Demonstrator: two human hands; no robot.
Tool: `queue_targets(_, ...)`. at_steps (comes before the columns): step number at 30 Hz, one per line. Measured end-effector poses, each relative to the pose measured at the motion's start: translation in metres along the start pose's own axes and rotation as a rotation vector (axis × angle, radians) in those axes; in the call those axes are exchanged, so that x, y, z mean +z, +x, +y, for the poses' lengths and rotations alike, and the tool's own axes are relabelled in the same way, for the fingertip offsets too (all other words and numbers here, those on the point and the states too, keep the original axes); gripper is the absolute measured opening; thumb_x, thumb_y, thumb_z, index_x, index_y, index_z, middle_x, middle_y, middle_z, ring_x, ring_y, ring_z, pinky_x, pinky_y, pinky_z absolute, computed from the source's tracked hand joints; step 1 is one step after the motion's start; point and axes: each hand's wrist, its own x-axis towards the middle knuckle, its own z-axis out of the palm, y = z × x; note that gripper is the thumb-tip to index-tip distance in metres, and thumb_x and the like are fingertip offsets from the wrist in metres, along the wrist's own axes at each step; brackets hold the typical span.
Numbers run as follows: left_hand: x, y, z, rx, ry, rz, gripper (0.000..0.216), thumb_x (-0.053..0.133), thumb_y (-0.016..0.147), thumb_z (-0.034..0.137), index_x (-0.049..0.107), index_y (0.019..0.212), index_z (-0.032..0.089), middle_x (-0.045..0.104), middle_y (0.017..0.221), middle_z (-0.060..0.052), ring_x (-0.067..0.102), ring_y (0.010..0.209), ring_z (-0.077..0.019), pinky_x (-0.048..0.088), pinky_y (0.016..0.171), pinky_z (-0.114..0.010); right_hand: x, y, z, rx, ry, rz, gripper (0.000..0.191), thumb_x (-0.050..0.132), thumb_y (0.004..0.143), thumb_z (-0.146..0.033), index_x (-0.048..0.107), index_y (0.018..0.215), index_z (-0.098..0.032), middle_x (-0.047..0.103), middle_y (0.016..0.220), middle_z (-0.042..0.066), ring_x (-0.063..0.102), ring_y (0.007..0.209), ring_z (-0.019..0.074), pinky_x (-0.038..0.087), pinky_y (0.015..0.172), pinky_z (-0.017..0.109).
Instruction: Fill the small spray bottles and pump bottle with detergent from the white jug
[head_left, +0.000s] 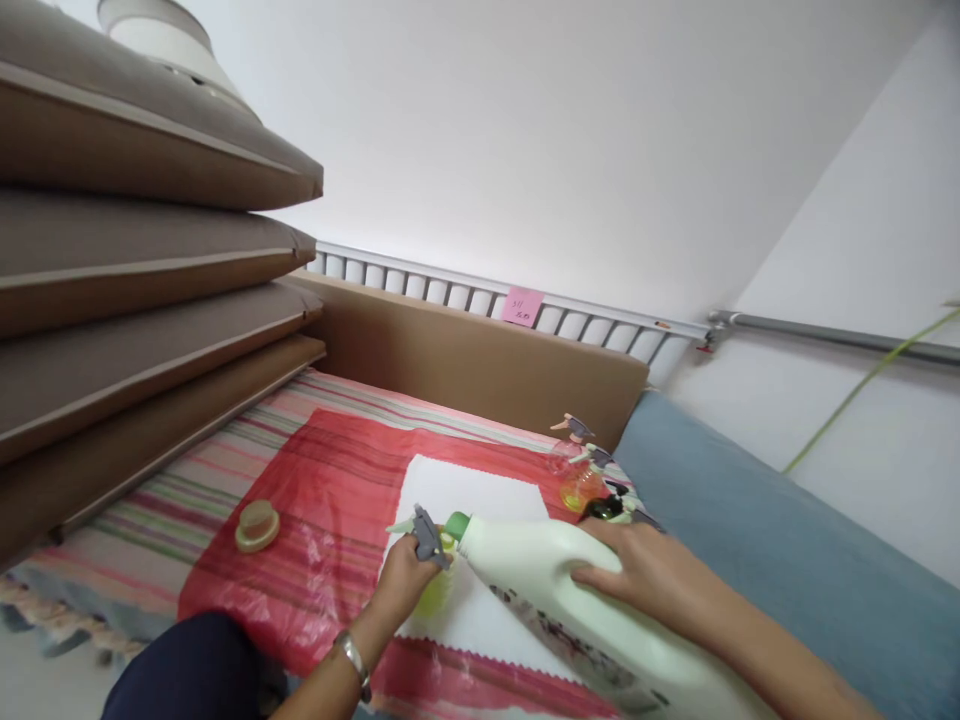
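My right hand [645, 580] grips a large white jug [555, 590] with a green neck, tilted on its side toward the left. Its green mouth [456, 525] meets a small yellow-green spray bottle [433, 592]. My left hand [401, 585] is closed round that bottle, just below its grey trigger head [424, 530]. Both are above a white cloth [472, 490] that lies on a red plastic sheet [315, 500].
A tan round cap [257, 526] lies on the red sheet at left. Three more spray bottles [589, 475] stand at the sheet's far right corner. Stacked grey-brown cushions [135, 300] loom at left; a cardboard panel [465, 360] and white rail stand behind, a blue mattress [750, 540] lies right.
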Motion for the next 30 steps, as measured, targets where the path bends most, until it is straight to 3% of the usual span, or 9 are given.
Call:
queue_targets(3, -0.002, -0.001, 0.002, -0.004, -0.018, 0.015, 0.042, 0.069, 0.061, 0.026, 0.068, 0.100, 0.010, 0.071, 0.079, -0.006, 0.064, 0.072, -0.0214, 0.047, 0.067, -0.029, 0.026, -0.005, 0.037, 0.180, 0.278, 0.159, 0.021, 0.064, 0.066, -0.046, 0.069, 0.074, -0.027, 0.073, 0.077, 0.001, 0.065, 0.073, 0.0271, 0.046, 0.066, 0.034)
queue_targets(6, -0.003, -0.002, 0.004, -0.003, -0.026, 0.024, 0.044, 0.069, 0.061, 0.027, 0.067, 0.102, 0.010, 0.070, 0.077, -0.005, 0.062, 0.070, -0.0204, 0.047, 0.068, -0.029, 0.053, 0.000, 0.058, 0.323, 0.403, 0.335, 0.034, 0.056, 0.069, -0.053, 0.066, 0.078, -0.021, 0.070, 0.067, 0.005, 0.064, 0.062, 0.0270, 0.047, 0.055, 0.034)
queue_targets(9, -0.003, -0.002, 0.005, -0.006, -0.020, 0.036, 0.050, 0.071, 0.060, 0.030, 0.066, 0.106, 0.010, 0.067, 0.071, -0.003, 0.059, 0.064, -0.0180, 0.046, 0.065, -0.029, 0.085, 0.017, 0.060, 0.421, 0.559, 0.488, 0.040, 0.052, 0.071, -0.053, 0.061, 0.087, -0.017, 0.069, 0.065, 0.005, 0.063, 0.057, 0.0249, 0.047, 0.051, 0.032)
queue_targets(14, -0.004, 0.001, 0.009, -0.036, 0.000, 0.031, 0.059, 0.076, 0.053, 0.031, 0.067, 0.108, 0.012, 0.057, 0.059, 0.003, 0.049, 0.055, -0.0135, 0.041, 0.059, -0.027, 0.144, 0.053, 0.054, 0.502, 0.744, 0.646, 0.047, 0.052, 0.071, -0.059, 0.056, 0.092, -0.017, 0.070, 0.080, 0.008, 0.065, 0.071, 0.0258, 0.050, 0.059, 0.032)
queue_targets(20, -0.007, -0.001, 0.017, -0.060, 0.050, 0.032, 0.061, 0.074, 0.055, 0.031, 0.065, 0.111, 0.009, 0.061, 0.060, 0.000, 0.053, 0.058, -0.0155, 0.043, 0.059, -0.028, 0.181, 0.066, 0.061, 0.527, 0.793, 0.607, 0.050, 0.058, 0.064, -0.059, 0.056, 0.094, -0.019, 0.070, 0.084, 0.009, 0.064, 0.081, 0.0308, 0.050, 0.067, 0.037)
queue_targets(23, -0.016, -0.005, 0.029, -0.042, 0.043, 0.034, 0.059, 0.074, 0.056, 0.032, 0.066, 0.109, 0.010, 0.071, 0.082, -0.009, 0.062, 0.083, -0.0243, 0.048, 0.072, -0.032, 0.183, 0.064, 0.065, 0.512, 0.783, 0.554, 0.049, 0.060, 0.064, -0.059, 0.057, 0.094, -0.020, 0.069, 0.080, 0.008, 0.064, 0.079, 0.0314, 0.049, 0.065, 0.038)
queue_targets(26, -0.031, -0.007, 0.053, -0.022, 0.039, 0.088, 0.055, 0.076, 0.055, 0.036, 0.068, 0.104, 0.011, 0.070, 0.103, -0.015, 0.060, 0.104, -0.0301, 0.048, 0.086, -0.038, 0.184, 0.061, 0.069, 0.488, 0.772, 0.535, 0.048, 0.060, 0.065, -0.056, 0.058, 0.096, -0.019, 0.069, 0.082, 0.009, 0.064, 0.080, 0.0314, 0.048, 0.065, 0.038)
queue_targets(30, -0.049, -0.011, 0.107, 0.097, 0.015, 0.180, 0.052, 0.075, 0.062, 0.039, 0.066, 0.106, 0.012, 0.067, 0.112, -0.016, 0.059, 0.109, -0.0305, 0.046, 0.093, -0.043, 0.185, 0.056, 0.075, 0.398, 0.778, 0.535, 0.045, 0.062, 0.067, -0.052, 0.056, 0.098, -0.021, 0.068, 0.089, 0.009, 0.063, 0.083, 0.0298, 0.049, 0.069, 0.039)
